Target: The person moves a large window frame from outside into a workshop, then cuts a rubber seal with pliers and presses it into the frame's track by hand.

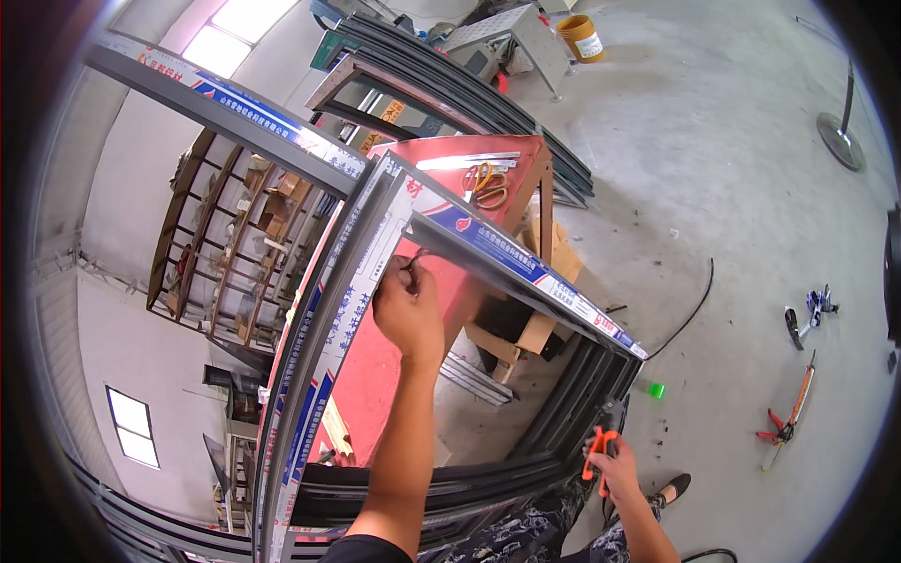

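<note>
A dark grey window frame (349, 310), with printed blue and white protective film on its bars, stands tilted in front of me. My left hand (410, 305) reaches through its opening close to the upper corner. Its fingers are pinched by the inner edge of the left bar, and a small dark bit shows at their tips, too small to name. Lower right, my right hand (617, 471) is closed round the handles of orange-handled pliers (601, 448). Their jaws point upward, near the frame's lower right corner.
Scissors (485, 186) and pale strips lie on a red-topped table (441, 150) beyond the frame. Dark profiles (469, 103) are stacked behind it. The floor holds a caulking gun (793, 413), a black hose (699, 305) and a yellow bucket (582, 39). Shelves (244, 239) stand left.
</note>
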`<state>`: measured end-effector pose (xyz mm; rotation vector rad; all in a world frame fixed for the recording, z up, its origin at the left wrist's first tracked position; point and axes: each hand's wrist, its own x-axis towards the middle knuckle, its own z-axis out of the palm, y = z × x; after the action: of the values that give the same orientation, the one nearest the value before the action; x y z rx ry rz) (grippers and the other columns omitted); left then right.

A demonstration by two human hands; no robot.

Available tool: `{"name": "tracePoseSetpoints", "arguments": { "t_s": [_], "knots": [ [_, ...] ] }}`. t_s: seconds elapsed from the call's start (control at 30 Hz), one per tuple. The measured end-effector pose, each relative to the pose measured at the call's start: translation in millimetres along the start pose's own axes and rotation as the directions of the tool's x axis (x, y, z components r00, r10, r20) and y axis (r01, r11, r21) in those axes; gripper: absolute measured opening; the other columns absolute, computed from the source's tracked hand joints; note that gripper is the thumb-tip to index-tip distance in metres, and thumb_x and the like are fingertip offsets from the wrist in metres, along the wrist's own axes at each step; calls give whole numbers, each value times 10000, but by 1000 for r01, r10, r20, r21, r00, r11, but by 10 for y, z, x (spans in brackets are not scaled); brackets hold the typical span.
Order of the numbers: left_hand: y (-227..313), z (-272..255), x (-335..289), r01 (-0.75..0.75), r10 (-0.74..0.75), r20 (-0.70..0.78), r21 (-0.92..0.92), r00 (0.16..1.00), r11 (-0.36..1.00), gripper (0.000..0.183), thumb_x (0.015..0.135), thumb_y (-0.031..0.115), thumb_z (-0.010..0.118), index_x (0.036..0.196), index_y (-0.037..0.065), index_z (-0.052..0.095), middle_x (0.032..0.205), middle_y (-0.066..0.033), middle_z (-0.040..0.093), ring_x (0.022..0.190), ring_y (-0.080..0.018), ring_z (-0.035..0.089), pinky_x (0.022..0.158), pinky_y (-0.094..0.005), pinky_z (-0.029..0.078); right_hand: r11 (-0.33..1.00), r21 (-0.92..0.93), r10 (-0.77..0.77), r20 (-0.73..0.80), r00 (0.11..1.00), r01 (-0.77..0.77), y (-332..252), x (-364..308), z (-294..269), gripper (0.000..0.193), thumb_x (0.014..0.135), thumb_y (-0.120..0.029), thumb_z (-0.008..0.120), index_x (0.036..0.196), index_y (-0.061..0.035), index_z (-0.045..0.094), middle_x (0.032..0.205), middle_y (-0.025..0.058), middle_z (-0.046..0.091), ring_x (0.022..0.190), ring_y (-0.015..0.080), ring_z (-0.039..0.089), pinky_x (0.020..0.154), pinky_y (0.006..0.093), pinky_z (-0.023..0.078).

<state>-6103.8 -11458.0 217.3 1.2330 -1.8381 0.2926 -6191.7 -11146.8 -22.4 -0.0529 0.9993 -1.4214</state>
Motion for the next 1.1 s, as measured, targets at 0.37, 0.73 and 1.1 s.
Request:
{"name": "tracePoseSetpoints", "arguments": {
  "t_s": [0.37, 0.73, 1.1],
  "knots": [
    [569, -1236, 147, 575, -271, 673, -279, 688, 769, 137, 845, 45, 554, 909, -75, 574, 616, -31, 538, 475, -110, 527, 463, -230, 376, 742, -282, -439, 482, 758, 609, -877, 76, 1742, 581, 720, -31, 657, 1267, 10, 465, 1077, 131, 564, 1027, 262, 535, 921, 325, 405],
    [543, -1538, 757, 641, -217, 919, -49, 330, 766, 141, 849, 106, 604, 895, -24, 577, 691, -52, 587, 542, -119, 575, 496, -215, 419, 576, -318, -590, 476, 652, 753, -1283, 22, 2398, 582, 676, -33, 616, 1244, -14, 492, 1019, 153, 540, 955, 320, 532, 852, 356, 425],
    [514, -1588, 876, 589, -171, 913, -89, 371, 803, 112, 877, 76, 588, 947, -10, 573, 707, -41, 598, 562, -93, 595, 412, -171, 341, 488, -274, -736, 381, 559, 829, -1172, 63, 2662, 586, 643, -16, 608, 1221, -24, 516, 899, 160, 522, 819, 326, 535, 729, 370, 446]
  ]
}}
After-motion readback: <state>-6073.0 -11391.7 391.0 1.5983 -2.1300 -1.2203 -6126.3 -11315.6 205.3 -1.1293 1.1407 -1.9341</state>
